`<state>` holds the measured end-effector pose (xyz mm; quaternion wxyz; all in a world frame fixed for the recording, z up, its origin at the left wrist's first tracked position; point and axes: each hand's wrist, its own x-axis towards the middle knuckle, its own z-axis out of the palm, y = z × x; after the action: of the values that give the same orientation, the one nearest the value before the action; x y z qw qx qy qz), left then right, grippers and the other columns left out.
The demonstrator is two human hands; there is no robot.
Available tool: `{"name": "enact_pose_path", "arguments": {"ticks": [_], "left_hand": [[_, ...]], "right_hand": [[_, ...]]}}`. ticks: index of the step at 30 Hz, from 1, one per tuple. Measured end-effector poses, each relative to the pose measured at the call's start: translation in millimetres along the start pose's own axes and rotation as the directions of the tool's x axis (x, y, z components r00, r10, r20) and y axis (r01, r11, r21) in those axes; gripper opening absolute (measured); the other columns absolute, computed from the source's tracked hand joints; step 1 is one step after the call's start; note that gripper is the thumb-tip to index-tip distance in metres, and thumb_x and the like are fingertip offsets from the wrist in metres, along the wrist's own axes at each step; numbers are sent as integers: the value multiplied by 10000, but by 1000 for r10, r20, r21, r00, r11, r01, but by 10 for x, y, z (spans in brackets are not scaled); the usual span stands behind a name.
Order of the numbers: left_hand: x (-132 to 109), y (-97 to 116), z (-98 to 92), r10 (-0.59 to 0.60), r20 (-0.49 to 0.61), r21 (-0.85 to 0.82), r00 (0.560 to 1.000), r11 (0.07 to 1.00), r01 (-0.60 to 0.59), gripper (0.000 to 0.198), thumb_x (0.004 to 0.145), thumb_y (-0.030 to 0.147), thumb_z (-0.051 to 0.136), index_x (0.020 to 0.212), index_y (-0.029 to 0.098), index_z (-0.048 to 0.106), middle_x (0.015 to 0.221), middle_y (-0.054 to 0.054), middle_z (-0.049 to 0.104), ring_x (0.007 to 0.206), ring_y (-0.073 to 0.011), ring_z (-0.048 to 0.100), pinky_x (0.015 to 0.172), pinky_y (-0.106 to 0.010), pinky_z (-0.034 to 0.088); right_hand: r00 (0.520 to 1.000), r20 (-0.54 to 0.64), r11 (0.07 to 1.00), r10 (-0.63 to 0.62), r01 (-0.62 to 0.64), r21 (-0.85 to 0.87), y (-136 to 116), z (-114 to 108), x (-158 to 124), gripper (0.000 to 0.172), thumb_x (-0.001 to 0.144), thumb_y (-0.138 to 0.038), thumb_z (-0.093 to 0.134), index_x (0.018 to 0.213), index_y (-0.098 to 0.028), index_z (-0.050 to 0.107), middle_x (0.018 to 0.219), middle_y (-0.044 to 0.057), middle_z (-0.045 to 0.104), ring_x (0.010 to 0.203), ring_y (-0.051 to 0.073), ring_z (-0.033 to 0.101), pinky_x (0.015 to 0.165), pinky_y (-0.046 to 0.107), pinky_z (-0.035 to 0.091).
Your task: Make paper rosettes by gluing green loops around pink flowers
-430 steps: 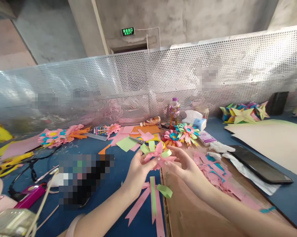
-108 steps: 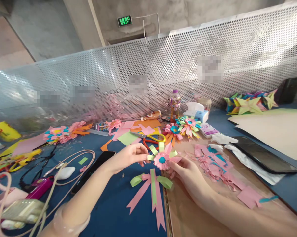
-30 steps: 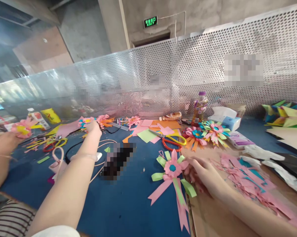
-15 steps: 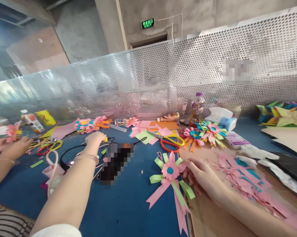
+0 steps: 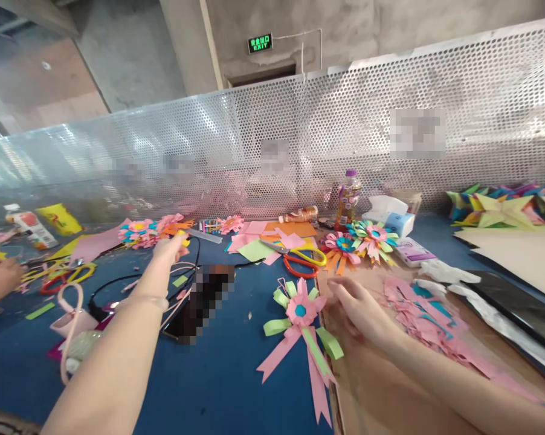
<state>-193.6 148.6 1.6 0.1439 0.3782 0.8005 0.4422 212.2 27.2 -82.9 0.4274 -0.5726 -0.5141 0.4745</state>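
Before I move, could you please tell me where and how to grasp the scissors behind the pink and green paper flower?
Probably by the red and yellow handle loops, from the right: they face the right hand, while the blades point left over coloured paper and the paper flower lies in front.

Blue counter point(image 5: 227, 374): we noted brown cardboard point(image 5: 367, 393), a pink-and-green paper flower point(image 5: 300, 310), a dark phone point(image 5: 195, 308), an upright purple-capped bottle point(image 5: 347, 202).

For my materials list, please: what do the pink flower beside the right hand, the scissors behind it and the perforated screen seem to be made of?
Pink flower: matte, apparently paper, by its flat, crisply cut strips.
Scissors: smooth red and yellow handles, probably plastic; grey blades, likely steel.
Perforated screen: probably bare metal, from its silvery shine.
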Motion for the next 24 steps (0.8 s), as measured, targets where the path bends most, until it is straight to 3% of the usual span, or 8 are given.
{"name": "enact_pose_path", "arguments": {"ticks": [3, 5, 7, 10, 14, 18, 22, 24], "left_hand": [[-157, 282, 18, 14, 61, -173, 998, 985, -3, 224, 762, 352, 599, 698, 151, 526, 514, -22, 561, 473, -146, 571, 419, -207, 374], [-330, 461, 47, 69, 105, -268, 992, 963, -39, 246, 759, 387, 615, 727, 151, 554, 583, -26, 599, 536, -137, 599, 453, -202, 420], [-581, 599, 99, 156, 112, -349, 981, 931, -108, 257, 756, 406, 622, 737, 154, 576, 636, -24, 618, 587, -133, 609, 483, -198, 447], [-1064, 695, 213, 509, 78, -391, 857, 807, -443, 283, 762, 440, 616, 765, 157, 603, 678, -42, 636, 640, -175, 619, 504, -240, 475], [-1590, 607, 380, 706, 48, -104, 706, 707, -700, 227, 767, 429, 620, 774, 206, 577, 757, -33, 673, 672, -189, 631, 629, -290, 504], [-1784, 395, 448, 862, 100, 1, 497, 499, -866, 149, 827, 348, 576, 925, 235, 569, 933, -43, 672, 812, -199, 634, 735, -317, 493], [-1966, 227, 335, 892, 88, 51, 443, 441, -896, 179, 853, 371, 542, 963, 230, 541, 931, -80, 626, 876, -222, 596, 787, -358, 473], [-2080, 157, 266, 855, 311, 17, 414, 430, -902, 173, 828, 412, 566, 843, 240, 558, 803, -53, 614, 752, -206, 590, 698, -342, 477]], "right_hand": [[961, -185, 978, -208, 197, -74, -151, -17, 77, 368, 814, -454, 498, 1067, -194, 555, 814, 17, 607, 591, 112, 532, 471, 203, 387], [955, -131, 964, -265, 262, -44, -351, 38, 148, 289, 828, -411, 475, 974, -194, 600, 845, 25, 621, 645, 126, 546, 515, 217, 398], [957, 3, 956, -290, 290, 51, -595, 163, 244, 247, 826, -377, 486, 837, -173, 625, 731, 24, 618, 659, 138, 563, 572, 232, 427], [950, 151, 938, -274, 229, 261, -932, 455, 422, 276, 798, -412, 556, 818, -155, 652, 790, 53, 659, 703, 150, 603, 647, 259, 475], [887, 374, 796, -270, -13, 605, -1148, 888, 613, 311, 749, -441, 639, 813, -137, 629, 747, 47, 644, 684, 142, 606, 676, 273, 501], [928, 257, 657, -272, -16, 754, -1084, 1173, 693, 188, 702, -296, 690, 745, -169, 559, 624, -31, 583, 556, 100, 546, 566, 229, 468], [956, 172, 649, -237, 24, 760, -956, 1223, 742, 192, 698, -281, 674, 771, -170, 535, 618, -32, 580, 545, 103, 552, 529, 220, 449], [969, 118, 647, -217, 52, 761, -924, 1197, 765, 214, 700, -286, 666, 818, -170, 530, 637, -31, 583, 534, 101, 552, 522, 219, 448]]}}
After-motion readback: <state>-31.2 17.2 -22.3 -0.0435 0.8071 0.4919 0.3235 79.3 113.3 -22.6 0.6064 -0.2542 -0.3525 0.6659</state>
